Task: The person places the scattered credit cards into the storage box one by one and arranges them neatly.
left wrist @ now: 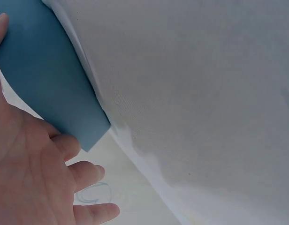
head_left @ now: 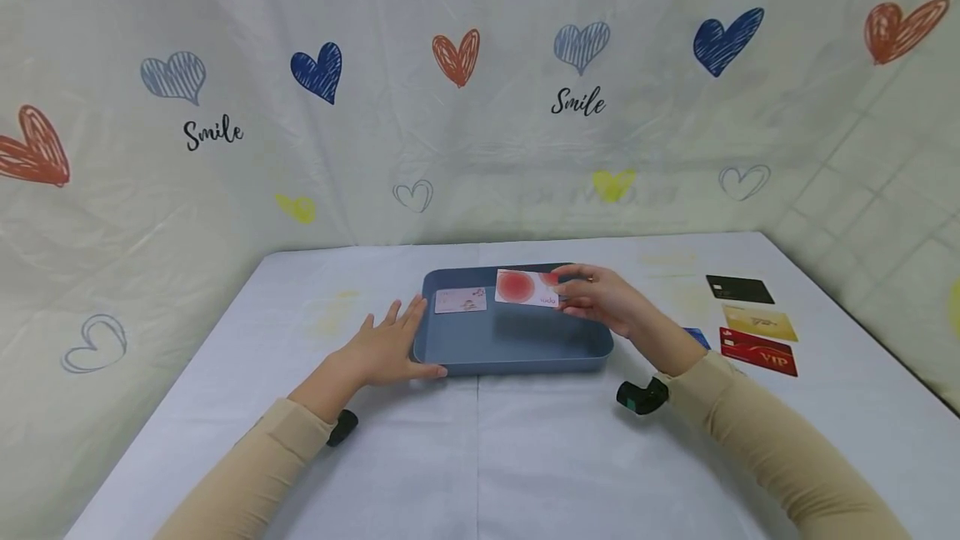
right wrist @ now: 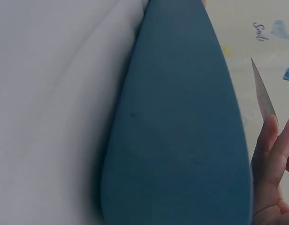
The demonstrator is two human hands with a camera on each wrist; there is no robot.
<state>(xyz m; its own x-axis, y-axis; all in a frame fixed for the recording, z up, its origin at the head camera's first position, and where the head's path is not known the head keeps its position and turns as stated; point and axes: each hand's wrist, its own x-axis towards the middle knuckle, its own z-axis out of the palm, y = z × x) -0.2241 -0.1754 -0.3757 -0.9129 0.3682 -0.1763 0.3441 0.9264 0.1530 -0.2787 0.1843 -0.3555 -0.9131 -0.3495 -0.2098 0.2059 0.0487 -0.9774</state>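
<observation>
A blue-grey tray (head_left: 525, 365) sits on the white-covered table. My left hand (head_left: 386, 346) rests against its left end with fingers spread; in the left wrist view the hand (left wrist: 36, 168) touches the tray's side (left wrist: 46, 61). Above the tray's far middle, my right hand (head_left: 600, 298) pinches a white card with a red circle (head_left: 517, 287) by its right edge. The right wrist view shows that card (right wrist: 263, 93) nearly edge-on between thumb and fingers, beyond the tray wall (right wrist: 177, 122). A pale pink card (head_left: 461, 300) lies inside the tray at the left.
To the right on the table lie a black card (head_left: 739, 289), a gold card (head_left: 760, 322) and a red VIP card (head_left: 758, 351). A blue card (head_left: 697, 337) is partly hidden by my right forearm. Behind the table hangs a sheet printed with hearts (head_left: 457, 57).
</observation>
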